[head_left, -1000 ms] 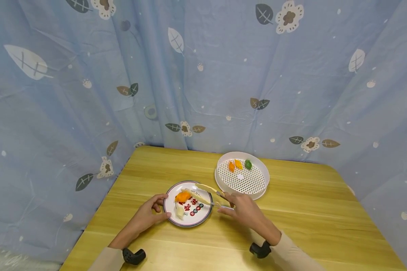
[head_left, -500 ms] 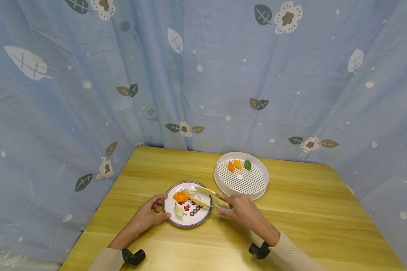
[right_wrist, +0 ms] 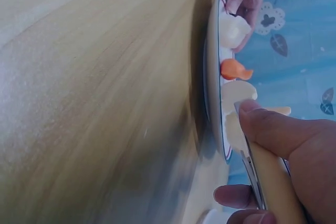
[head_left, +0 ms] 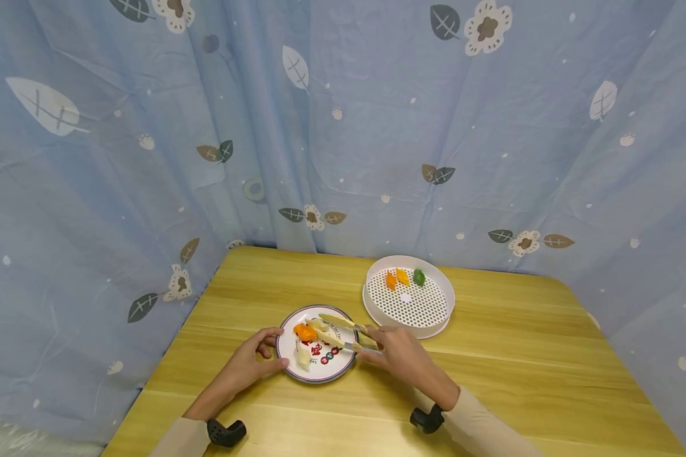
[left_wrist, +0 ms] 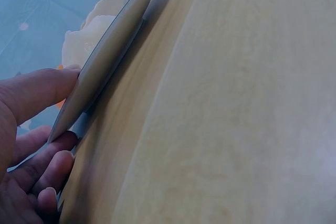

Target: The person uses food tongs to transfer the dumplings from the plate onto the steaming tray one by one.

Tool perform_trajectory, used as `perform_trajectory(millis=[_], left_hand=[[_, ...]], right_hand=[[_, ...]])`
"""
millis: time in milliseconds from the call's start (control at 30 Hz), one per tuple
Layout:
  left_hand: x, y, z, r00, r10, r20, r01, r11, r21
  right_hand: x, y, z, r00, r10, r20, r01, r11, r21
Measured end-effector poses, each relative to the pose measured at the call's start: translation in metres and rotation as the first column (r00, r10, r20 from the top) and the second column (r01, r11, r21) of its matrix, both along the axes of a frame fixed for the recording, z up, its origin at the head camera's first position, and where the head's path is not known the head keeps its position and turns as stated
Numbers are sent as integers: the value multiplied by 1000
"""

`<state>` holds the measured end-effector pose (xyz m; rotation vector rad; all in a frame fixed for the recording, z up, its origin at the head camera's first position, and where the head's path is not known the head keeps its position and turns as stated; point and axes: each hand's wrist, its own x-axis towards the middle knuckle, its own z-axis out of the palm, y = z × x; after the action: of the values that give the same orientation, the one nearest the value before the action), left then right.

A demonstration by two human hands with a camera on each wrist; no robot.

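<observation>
My left hand [head_left: 246, 365] pinches the left rim of a round white plate [head_left: 321, 376] with coloured markings, thumb above and fingers below, as the left wrist view also shows. On the plate lie an orange piece [head_left: 305, 332], a cream-white piece [head_left: 303, 357] near the front and another pale piece [head_left: 317, 324] farther back; their kind is unclear. My right hand [head_left: 403, 358] grips tongs [head_left: 343, 321] at the plate's right side. The tongs' pale arms are spread, reaching over the plate beside the back pale piece. Whether they touch it I cannot tell.
Behind and right of the plate stands a round white tray [head_left: 423, 311] with a perforated bottom. Inside are an orange piece [head_left: 391, 280], a yellow piece [head_left: 403, 277] and a green piece [head_left: 419, 277]. A patterned blue curtain [head_left: 371, 127] hangs behind the wooden table [head_left: 491, 355].
My right hand has moved left, and the tongs' tips reach farther over the plate. The left hand and the plate have stayed in place.
</observation>
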<state>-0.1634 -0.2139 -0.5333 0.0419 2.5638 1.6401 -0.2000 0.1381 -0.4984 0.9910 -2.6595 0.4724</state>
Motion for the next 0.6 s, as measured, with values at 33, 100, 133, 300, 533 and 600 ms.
perform_trajectory(millis=[33, 100, 133, 300, 533, 600], left_hand=[[0, 0, 0, 1000, 2, 0, -2, 1000, -1], [0, 1, -1, 1000, 9, 3, -9, 1000, -3], [0, 1, -1, 1000, 10, -1, -10, 1000, -7], [0, 1, -1, 1000, 22, 5, -22, 1000, -14], [-1, 1, 0, 1000, 11, 5, -11, 1000, -23], [-1, 1, 1, 1000, 9, 3, -8, 1000, -23]], right_hand=[[0, 0, 0, 1000, 3, 5, -3, 1000, -6], [0, 0, -1, 1000, 12, 15, -12, 1000, -18], [0, 0, -1, 1000, 18, 18, -17, 1000, -23], [1, -1, -3, 999, 39, 4, -39, 998, -51], [2, 0, -5, 999, 47, -10, -48, 995, -85], [2, 2, -4, 999, 45, -12, -46, 994, -94]])
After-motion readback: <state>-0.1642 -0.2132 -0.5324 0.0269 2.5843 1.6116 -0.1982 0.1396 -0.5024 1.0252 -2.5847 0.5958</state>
